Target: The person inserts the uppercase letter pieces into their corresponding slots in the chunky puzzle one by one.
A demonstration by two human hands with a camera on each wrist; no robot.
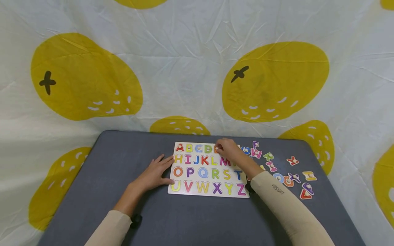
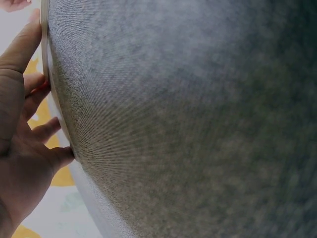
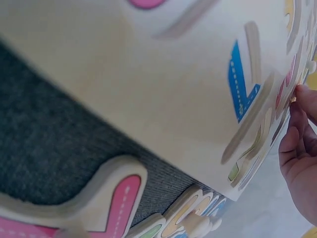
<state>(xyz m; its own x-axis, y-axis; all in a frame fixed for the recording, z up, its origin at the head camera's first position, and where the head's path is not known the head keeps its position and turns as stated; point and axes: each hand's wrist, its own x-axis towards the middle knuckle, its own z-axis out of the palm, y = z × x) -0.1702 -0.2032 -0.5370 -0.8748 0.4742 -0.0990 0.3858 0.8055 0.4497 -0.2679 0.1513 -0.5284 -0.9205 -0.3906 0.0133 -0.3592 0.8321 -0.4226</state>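
A white alphabet puzzle board lies on the table, its rows of coloured letters facing up. Small knobs stand on the A, B, C and D pieces in the top row. With thumb and fingertips, my right hand pinches a reddish letter E piece by its knob, over the slot after D. That hand covers the top row's right end. My left hand rests at the board's left edge, fingers spread, thumb close to the U. In the right wrist view the fingertips meet low at the board, beside a blue-printed slot.
Loose knobbed letter pieces lie scattered right of the board, among them a purple F, a green R, a yellow H and a red V. The grey table meets a lemon-printed cloth behind.
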